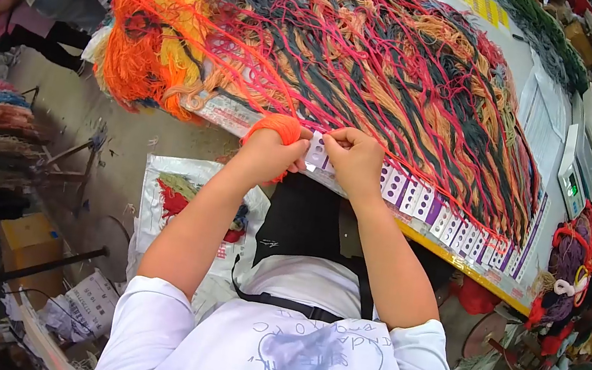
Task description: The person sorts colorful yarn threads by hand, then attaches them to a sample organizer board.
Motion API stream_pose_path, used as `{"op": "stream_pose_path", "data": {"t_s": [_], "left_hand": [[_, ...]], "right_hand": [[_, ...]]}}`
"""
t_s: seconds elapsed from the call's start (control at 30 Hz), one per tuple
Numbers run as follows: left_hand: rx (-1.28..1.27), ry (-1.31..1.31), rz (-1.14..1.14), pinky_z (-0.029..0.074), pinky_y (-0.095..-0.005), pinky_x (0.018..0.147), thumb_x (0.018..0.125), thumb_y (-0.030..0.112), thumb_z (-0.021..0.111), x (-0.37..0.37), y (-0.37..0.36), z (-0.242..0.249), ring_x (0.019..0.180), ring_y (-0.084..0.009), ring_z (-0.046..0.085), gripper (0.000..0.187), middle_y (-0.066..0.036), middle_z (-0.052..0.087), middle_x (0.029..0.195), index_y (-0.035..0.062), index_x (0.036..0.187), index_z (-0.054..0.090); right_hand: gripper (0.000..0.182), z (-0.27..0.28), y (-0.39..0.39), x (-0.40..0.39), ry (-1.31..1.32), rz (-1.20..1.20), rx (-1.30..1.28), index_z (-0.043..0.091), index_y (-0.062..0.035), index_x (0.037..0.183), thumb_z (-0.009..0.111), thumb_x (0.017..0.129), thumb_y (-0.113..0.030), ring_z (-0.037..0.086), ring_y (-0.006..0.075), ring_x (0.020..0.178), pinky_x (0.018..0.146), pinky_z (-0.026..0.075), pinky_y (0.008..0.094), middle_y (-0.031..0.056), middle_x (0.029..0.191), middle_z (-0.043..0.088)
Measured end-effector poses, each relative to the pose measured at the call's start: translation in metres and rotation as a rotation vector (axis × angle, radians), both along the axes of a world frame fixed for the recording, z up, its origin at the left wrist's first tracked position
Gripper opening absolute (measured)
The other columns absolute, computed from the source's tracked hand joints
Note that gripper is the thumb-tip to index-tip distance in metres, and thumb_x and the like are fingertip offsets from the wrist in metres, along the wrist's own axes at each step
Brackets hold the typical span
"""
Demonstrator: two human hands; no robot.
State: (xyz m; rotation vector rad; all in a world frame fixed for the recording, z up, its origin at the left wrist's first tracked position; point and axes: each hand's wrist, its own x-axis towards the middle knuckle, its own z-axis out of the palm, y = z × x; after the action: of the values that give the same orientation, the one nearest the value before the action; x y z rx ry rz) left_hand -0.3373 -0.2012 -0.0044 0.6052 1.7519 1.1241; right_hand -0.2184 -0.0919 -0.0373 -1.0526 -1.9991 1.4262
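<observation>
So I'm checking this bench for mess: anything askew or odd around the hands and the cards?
On the bench nothing stands out: the sample cards sit in an even row along the table edge, yarn strands fanned behind them. The left hand, with orange yarn over it, and the right hand pinch one card. Paper scraps litter the floor.

yarn strands [375, 67]: on the table [541, 130], at 12 o'clock
card row [451, 225]: along the table edge, 3 o'clock of both hands
bag [172, 197]: on the floor, 8 o'clock
</observation>
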Motion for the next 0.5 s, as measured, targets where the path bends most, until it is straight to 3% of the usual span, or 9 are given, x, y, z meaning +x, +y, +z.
{"op": "stream_pose_path", "data": {"t_s": [0.1,0.17,0.2,0.27,0.3,0.37,0.4,0.5], "left_hand": [[-0.041,0.108,-0.009,0.046,-0.0234,0.052,0.087,0.007,0.054,0.000,0.011,-0.006,0.058,-0.0095,0.057,0.022,-0.007,0.062,0.078,-0.0048,0.104,0.060],[-0.009,0.157,-0.068,0.044,-0.0253,0.047,0.083,0.007,0.054,-0.004,0.018,-0.011,0.052,-0.0123,0.055,0.014,-0.004,0.059,0.064,-0.0032,0.088,0.061],[-0.007,0.162,-0.075,0.044,-0.0253,0.047,0.083,0.007,0.054,-0.006,0.022,-0.010,0.052,-0.0123,0.055,0.014,-0.004,0.059,0.064,-0.0032,0.088,0.061],[-0.056,-0.182,-0.031,0.038,-0.0245,0.042,0.083,0.007,0.054,-0.006,0.026,-0.009,0.046,-0.0107,0.049,0.011,-0.003,0.055,0.060,0.0007,0.075,0.058],[-0.060,-0.181,-0.033,0.038,-0.0245,0.042,0.083,0.007,0.054,-0.006,0.027,-0.008,0.046,-0.0107,0.049,0.011,-0.003,0.055,0.060,0.0007,0.075,0.058],[-0.073,-0.224,0.001,0.035,-0.0235,0.040,0.083,0.007,0.054,-0.007,0.027,-0.007,0.043,-0.0094,0.046,0.014,-0.001,0.053,0.057,0.0042,0.069,0.055],[-0.045,-0.240,-0.039,0.036,-0.0231,0.039,0.084,0.007,0.055,-0.010,0.026,-0.010,0.043,-0.0091,0.047,0.013,-0.002,0.054,0.058,0.0039,0.072,0.057],[-0.035,-0.229,0.003,0.037,-0.0229,0.040,0.084,0.008,0.056,-0.009,0.026,-0.012,0.045,-0.0089,0.049,0.012,-0.002,0.055,0.059,0.0036,0.073,0.058]], "right_hand": [[0.013,0.001,0.001,0.001,0.043,-0.014,-0.029,0.068,0.0001,0.077,0.069,0.073,-0.012,0.063,0.0139,0.059,0.056,0.048,0.0265,0.0096,0.065,0.066],[0.013,0.001,0.001,0.000,0.069,-0.035,-0.068,0.068,0.0001,0.077,0.069,0.073,-0.012,0.063,0.0137,0.058,0.055,0.047,0.0266,0.0091,0.064,0.065],[0.013,0.002,0.002,-0.001,0.073,-0.041,-0.066,0.068,0.0001,0.077,0.069,0.073,-0.012,0.063,0.0137,0.058,0.055,0.047,0.0266,0.0091,0.064,0.065],[0.013,0.003,0.002,0.001,0.075,-0.034,-0.104,0.067,0.0002,0.077,0.069,0.073,-0.011,0.063,0.0152,0.059,0.056,0.048,0.0275,0.0094,0.067,0.065],[0.013,0.000,0.003,0.002,0.076,-0.036,-0.108,0.067,0.0002,0.077,0.069,0.073,-0.011,0.063,0.0152,0.059,0.056,0.048,0.0275,0.0094,0.067,0.065],[0.011,-0.008,0.003,0.004,0.070,0.038,0.039,0.067,-0.0004,0.078,0.068,0.072,-0.010,0.063,0.0176,0.062,0.058,0.049,0.0285,0.0101,0.072,0.065],[0.009,-0.003,0.002,0.006,0.042,0.061,0.096,0.066,0.0006,0.080,0.067,0.073,-0.006,0.057,0.0089,0.058,0.054,0.044,0.0232,0.0053,0.069,0.062],[0.010,-0.003,-0.002,0.007,0.021,0.047,0.305,0.066,-0.0007,0.080,0.066,0.072,-0.005,0.059,0.0149,0.059,0.054,0.045,0.0258,0.0077,0.069,0.061]]}}
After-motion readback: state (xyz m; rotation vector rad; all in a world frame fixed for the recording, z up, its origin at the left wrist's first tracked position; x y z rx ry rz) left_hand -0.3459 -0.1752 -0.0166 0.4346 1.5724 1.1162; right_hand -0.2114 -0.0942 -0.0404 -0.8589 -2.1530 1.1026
